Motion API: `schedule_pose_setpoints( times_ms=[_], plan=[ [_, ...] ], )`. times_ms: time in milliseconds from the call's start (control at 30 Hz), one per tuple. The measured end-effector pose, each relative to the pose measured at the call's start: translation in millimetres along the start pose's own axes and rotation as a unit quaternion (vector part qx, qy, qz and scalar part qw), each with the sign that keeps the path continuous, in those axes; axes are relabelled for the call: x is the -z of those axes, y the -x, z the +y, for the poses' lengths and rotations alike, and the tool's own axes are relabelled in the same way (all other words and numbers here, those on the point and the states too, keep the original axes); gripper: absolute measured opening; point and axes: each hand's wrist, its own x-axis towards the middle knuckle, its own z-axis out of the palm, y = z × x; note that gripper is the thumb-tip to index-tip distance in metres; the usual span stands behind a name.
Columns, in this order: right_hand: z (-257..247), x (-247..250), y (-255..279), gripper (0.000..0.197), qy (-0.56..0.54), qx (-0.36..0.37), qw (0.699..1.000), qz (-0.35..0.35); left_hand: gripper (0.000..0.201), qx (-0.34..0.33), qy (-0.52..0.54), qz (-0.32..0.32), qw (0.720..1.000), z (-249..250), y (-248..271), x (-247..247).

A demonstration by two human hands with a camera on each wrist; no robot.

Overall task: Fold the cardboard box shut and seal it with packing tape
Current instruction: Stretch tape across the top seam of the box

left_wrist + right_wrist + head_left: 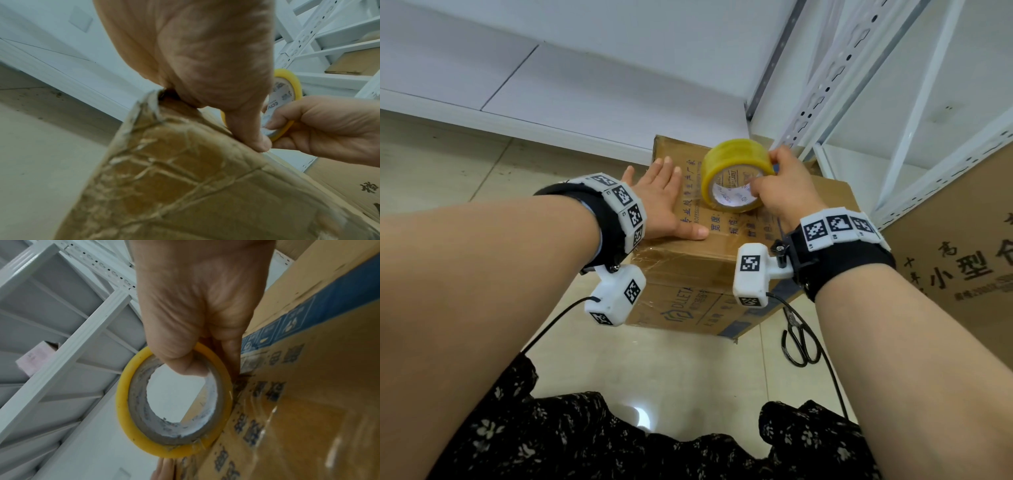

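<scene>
The left hand (664, 202) lies flat, fingers spread, pressing the closed top of the cardboard box (688, 274) at frame centre. The right hand (784, 192) grips the yellow tape roll (736, 174) by its core, on edge on the box top. The box's contents are hidden. Only the head view shows scissors (799, 339) on the floor, lower right; the right wrist view shows the shelving (68, 344) at left.
</scene>
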Motion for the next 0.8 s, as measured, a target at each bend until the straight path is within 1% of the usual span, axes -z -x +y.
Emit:
schedule_pose_setpoints(
  times_ms=[100, 233, 300, 367, 467, 567, 633, 700, 800],
  plan=[
    [6.1, -0.6, -0.6, 0.031, -0.006, -0.013, 1.000, -0.014, 0.120, 0.012, -0.024, -0.006, 1.000, 7.2, -1.8, 4.4],
    [10.2, -3.9, 0.3, 0.038, 0.005, -0.009, 0.999, -0.034, 0.102, -0.028, -0.027, -0.005, 0.999, 34.7, -7.5, 6.9],
    [12.2, -4.4, 1.3, 0.036, 0.001, -0.010, 0.999, -0.038, 0.102, -0.028, -0.010, -0.002, 1.000, 39.5, -9.0, 2.1],
    [12.4, -3.6, 1.2, 0.031, -0.001, 0.002, 0.999, -0.037, 0.110, -0.026, -0.001, -0.004, 1.000, 36.9, -10.2, -2.3],
    [9.5, 1.8, -3.6, 0.026, 0.026, 0.014, 0.999, -0.015, 0.117, -0.022, -0.009, -0.006, 1.000, 34.3, -7.4, -3.4],
    [13.5, 13.2, -8.6, 0.024, 0.043, -0.007, 0.999, 0.018, 0.117, -0.017, -0.021, -0.002, 1.000, 36.0, -4.7, -3.0],
    [18.5, 15.9, -8.3, 0.025, 0.029, -0.019, 0.999, 0.026, 0.115, -0.006, -0.025, -0.002, 1.000, 40.1, -6.3, 0.3],
    [20.4, 13.8, -4.9, 0.030, 0.016, -0.024, 0.999, 0.016, 0.107, -0.004, -0.029, -0.002, 1.000, 50.7, -8.3, 5.4],
    [21.1, 8.1, -3.8, 0.041, -0.003, -0.026, 1.000, 0.011, 0.095, -0.029, -0.030, 0.003, 0.999, 64.9, -11.5, 5.7]
  ],
)
